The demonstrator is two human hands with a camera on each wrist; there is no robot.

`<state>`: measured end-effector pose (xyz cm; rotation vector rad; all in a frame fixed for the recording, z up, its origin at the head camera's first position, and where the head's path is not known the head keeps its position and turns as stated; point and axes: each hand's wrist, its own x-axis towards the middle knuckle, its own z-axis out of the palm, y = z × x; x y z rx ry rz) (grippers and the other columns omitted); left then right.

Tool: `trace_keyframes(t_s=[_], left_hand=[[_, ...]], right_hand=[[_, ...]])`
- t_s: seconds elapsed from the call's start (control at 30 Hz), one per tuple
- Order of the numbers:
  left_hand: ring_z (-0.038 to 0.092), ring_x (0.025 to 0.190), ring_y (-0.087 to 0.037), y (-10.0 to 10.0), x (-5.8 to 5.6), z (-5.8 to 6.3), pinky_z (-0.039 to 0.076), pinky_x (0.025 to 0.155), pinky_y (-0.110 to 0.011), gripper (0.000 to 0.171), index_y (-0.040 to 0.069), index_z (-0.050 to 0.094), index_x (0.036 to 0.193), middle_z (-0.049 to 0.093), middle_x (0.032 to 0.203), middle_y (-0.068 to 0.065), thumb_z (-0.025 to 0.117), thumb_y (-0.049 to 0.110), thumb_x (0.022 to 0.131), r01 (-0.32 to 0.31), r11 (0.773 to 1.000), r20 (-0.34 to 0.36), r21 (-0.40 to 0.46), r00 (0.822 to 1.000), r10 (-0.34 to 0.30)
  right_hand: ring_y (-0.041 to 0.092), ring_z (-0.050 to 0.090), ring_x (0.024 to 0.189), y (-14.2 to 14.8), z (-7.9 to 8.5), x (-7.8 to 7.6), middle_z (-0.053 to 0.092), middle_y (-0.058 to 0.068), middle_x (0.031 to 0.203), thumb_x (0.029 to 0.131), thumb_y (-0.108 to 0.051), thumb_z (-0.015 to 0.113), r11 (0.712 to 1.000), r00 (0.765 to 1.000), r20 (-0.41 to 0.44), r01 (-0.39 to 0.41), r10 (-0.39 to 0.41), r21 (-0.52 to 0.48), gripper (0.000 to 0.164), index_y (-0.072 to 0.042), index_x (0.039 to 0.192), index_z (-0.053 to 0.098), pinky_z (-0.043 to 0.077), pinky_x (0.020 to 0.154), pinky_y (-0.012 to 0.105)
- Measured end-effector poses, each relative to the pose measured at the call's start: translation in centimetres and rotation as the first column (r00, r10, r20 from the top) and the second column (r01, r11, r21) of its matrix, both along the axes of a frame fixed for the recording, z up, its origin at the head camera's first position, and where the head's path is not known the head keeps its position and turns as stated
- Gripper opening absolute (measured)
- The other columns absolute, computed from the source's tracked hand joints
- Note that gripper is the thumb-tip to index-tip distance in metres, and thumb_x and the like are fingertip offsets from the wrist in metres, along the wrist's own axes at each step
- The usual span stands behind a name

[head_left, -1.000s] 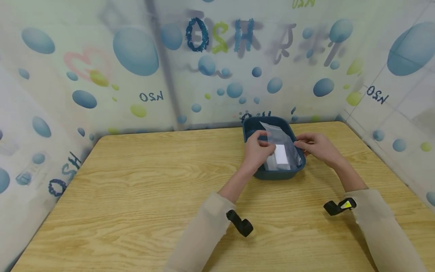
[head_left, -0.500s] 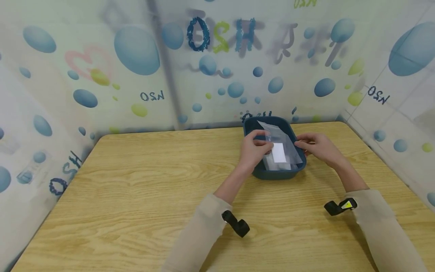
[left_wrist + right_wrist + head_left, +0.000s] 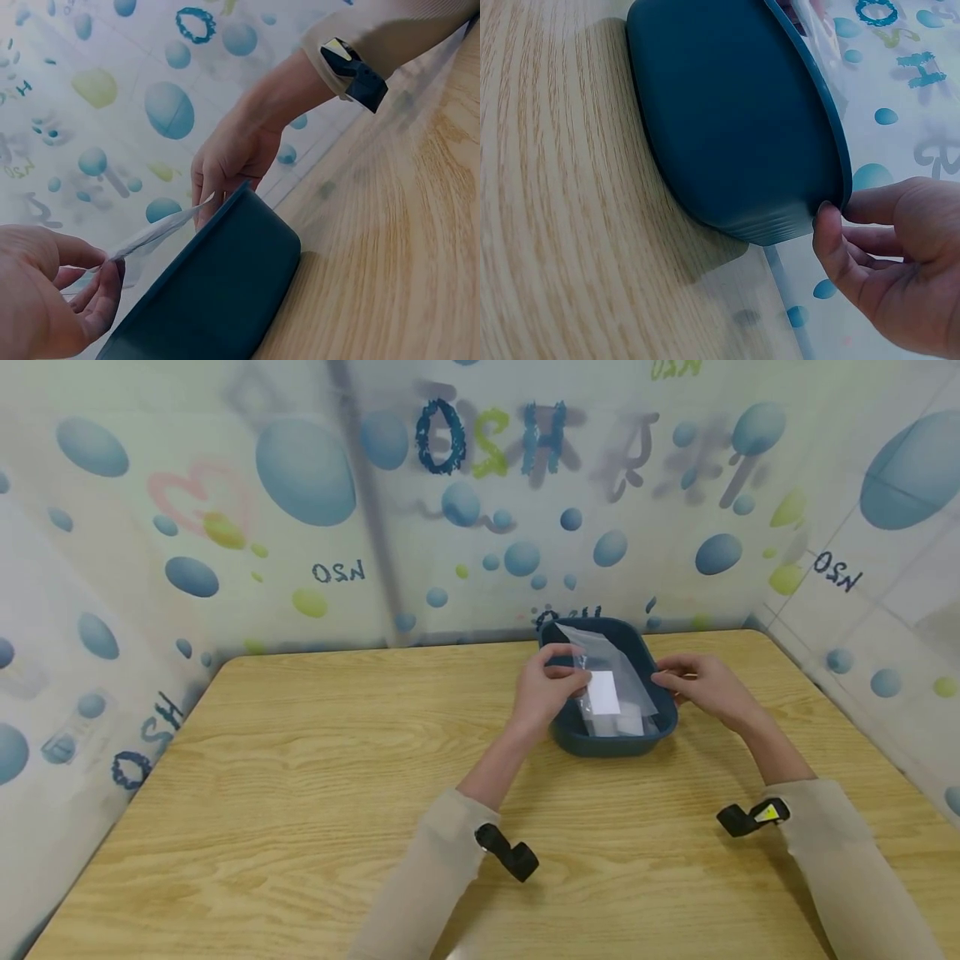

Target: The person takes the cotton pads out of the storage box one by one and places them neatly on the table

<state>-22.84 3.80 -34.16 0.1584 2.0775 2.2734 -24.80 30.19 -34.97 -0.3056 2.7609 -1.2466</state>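
A dark blue plastic bin (image 3: 609,748) stands at the back right of the table. My left hand (image 3: 542,693) pinches the left edge of a clear plastic bag (image 3: 618,664) between thumb and fingers. On the bag shows a white rectangular label (image 3: 603,693). Seen edge-on in the left wrist view, the bag (image 3: 161,229) tilts up over the bin's rim. Whitish plastic (image 3: 628,725) shows below it inside the bin; the rest is hidden. My right hand (image 3: 701,683) pinches the bin's right rim, thumb and fingers on either side in the right wrist view.
The wooden table (image 3: 315,793) reaches to a patterned wall (image 3: 420,552) close behind the bin. Another wall (image 3: 885,610) runs along the right side. Black wrist cameras sit on the left sleeve (image 3: 427,868) and the right sleeve (image 3: 840,843).
My left hand has moved a little to the left, drawing the bag and its label leftward across the bin. My right hand has stayed at the rim.
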Motion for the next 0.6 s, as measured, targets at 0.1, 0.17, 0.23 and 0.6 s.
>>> trace_keyframes(t_s=[0.1, 0.17, 0.23, 0.6], left_hand=[[0.068, 0.081, -0.015, -0.3, 0.0, 0.2, 0.059, 0.076, -0.029, 0.032, 0.008, 0.068, 0.118, 0.071, 0.093, -0.009, 0.074, -0.002, 0.089, 0.006, 1.0, 0.001, 0.023, 1.0, -0.006], [0.068, 0.081, -0.015, -0.6, 0.0, 0.3, 0.059, 0.077, -0.03, 0.031, 0.008, 0.068, 0.118, 0.071, 0.093, -0.009, 0.073, -0.002, 0.09, 0.007, 0.999, 0.005, 0.035, 1.0, -0.007], [0.068, 0.082, -0.016, -0.8, -0.1, 0.4, 0.06, 0.077, -0.03, 0.03, 0.008, 0.069, 0.117, 0.071, 0.093, -0.01, 0.073, -0.003, 0.089, 0.004, 0.999, 0.005, 0.045, 1.0, -0.004], [0.069, 0.083, -0.018, -2.2, -0.8, 0.3, 0.06, 0.078, -0.031, 0.029, 0.008, 0.069, 0.117, 0.072, 0.095, -0.012, 0.073, -0.001, 0.091, -0.015, 0.999, 0.001, 0.039, 1.0, 0.015]], right_hand=[[0.017, 0.063, 0.087, 0.0, 0.0, 0.0, 0.061, 0.028, 0.122, 0.105, -0.028, 0.057, 1.0, 1.0, -0.001, 0.0, 0.0, 0.002, 0.049, 0.011, 0.134, 0.054, 0.058, 0.077, 0.032], [0.016, 0.063, 0.087, 0.0, 0.1, 0.0, 0.061, 0.027, 0.121, 0.105, -0.027, 0.057, 1.0, 1.0, -0.003, -0.001, 0.001, 0.0, 0.048, 0.012, 0.134, 0.054, 0.058, 0.077, 0.032], [0.016, 0.063, 0.086, 0.0, 0.1, 0.1, 0.061, 0.027, 0.12, 0.105, -0.027, 0.057, 1.0, 1.0, -0.003, 0.0, 0.0, -0.002, 0.048, 0.012, 0.134, 0.054, 0.058, 0.076, 0.032], [0.013, 0.062, 0.083, 0.0, -0.2, -0.1, 0.061, 0.028, 0.12, 0.106, -0.021, 0.056, 1.0, 1.0, 0.008, -0.001, 0.001, -0.023, 0.047, 0.014, 0.136, 0.051, 0.057, 0.073, 0.029]])
